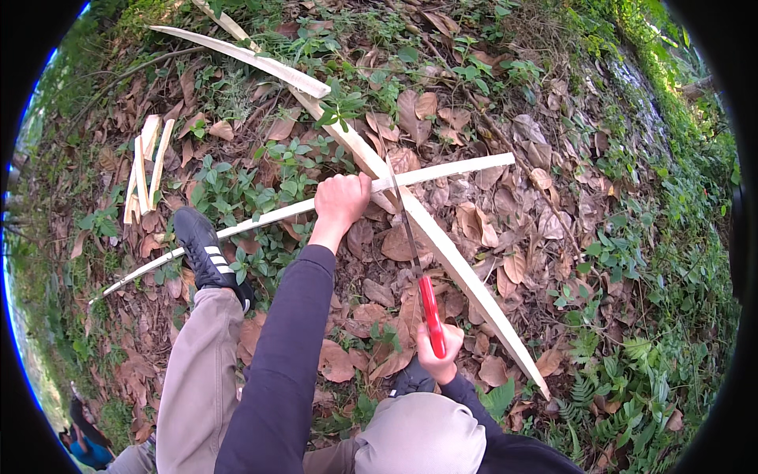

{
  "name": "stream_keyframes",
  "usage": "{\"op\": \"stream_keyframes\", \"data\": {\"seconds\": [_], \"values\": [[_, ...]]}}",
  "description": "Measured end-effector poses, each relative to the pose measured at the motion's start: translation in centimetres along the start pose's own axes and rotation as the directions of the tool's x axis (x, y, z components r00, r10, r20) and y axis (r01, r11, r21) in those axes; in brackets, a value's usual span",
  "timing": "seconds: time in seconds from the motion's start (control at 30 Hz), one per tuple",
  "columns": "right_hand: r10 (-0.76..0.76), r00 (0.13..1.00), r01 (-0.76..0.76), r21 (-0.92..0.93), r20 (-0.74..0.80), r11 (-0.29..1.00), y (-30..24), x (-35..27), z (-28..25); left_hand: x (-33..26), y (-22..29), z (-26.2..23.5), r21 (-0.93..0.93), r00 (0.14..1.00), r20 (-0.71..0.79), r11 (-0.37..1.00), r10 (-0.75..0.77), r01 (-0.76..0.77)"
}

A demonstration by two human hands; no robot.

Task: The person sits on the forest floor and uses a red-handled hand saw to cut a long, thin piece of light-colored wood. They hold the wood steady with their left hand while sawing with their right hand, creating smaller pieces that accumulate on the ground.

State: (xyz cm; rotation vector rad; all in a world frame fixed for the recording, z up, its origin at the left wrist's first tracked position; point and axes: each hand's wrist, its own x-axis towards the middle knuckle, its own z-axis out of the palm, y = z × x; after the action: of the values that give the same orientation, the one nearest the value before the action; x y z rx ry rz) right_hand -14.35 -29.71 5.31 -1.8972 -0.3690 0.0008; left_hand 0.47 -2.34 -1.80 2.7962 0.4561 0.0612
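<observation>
A long, thin wooden strip [466, 166] lies across a longer pale timber [466, 272], the two forming an X. My left hand [341, 204] is closed round the thin strip just left of the crossing. In my right hand [440, 354] is the red handle of a hand saw [414, 245]. Its narrow dark blade runs up from the handle and meets the thin strip just right of my left hand, near the crossing. Whether the teeth have cut into the wood cannot be made out.
Several short cut wood pieces [144, 170] lie in a pile on the left. Another pale strip [268, 65] rests over the timber's far end. My black shoe [207, 251] stands by the thin strip. Dry leaves and low plants cover the ground. A person in blue [91, 450] is at the lower left.
</observation>
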Motion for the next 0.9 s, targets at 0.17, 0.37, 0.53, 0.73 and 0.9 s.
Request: {"op": "stream_keyframes", "data": {"seconds": [0.17,0.37,0.53,0.73,0.9], "values": [[-0.025,0.974,0.018,0.032,0.224,0.999,-1.3,5.4,1.9,0.3,-0.4,-0.4,0.004,0.998,0.065,1.000,-0.011,0.011],[-0.026,0.981,0.014,0.062,0.191,0.998,0.8,3.2,1.1,0.4,-0.3,-0.5,-0.014,0.998,0.061,1.000,0.013,-0.012],[0.024,0.985,-0.032,0.043,0.171,0.999,1.1,2.3,1.3,0.3,-0.7,-0.5,-0.025,0.998,0.061,1.000,-0.003,0.005],[-0.036,0.997,0.037,-0.010,0.067,0.999,2.3,1.4,0.2,0.2,0.0,-1.0,-0.017,0.998,0.053,1.000,-0.017,0.018],[0.034,0.998,-0.037,0.074,0.050,0.997,2.1,5.8,3.1,0.3,-0.5,-0.5,-0.022,0.998,0.064,1.000,-0.008,0.009]]}}
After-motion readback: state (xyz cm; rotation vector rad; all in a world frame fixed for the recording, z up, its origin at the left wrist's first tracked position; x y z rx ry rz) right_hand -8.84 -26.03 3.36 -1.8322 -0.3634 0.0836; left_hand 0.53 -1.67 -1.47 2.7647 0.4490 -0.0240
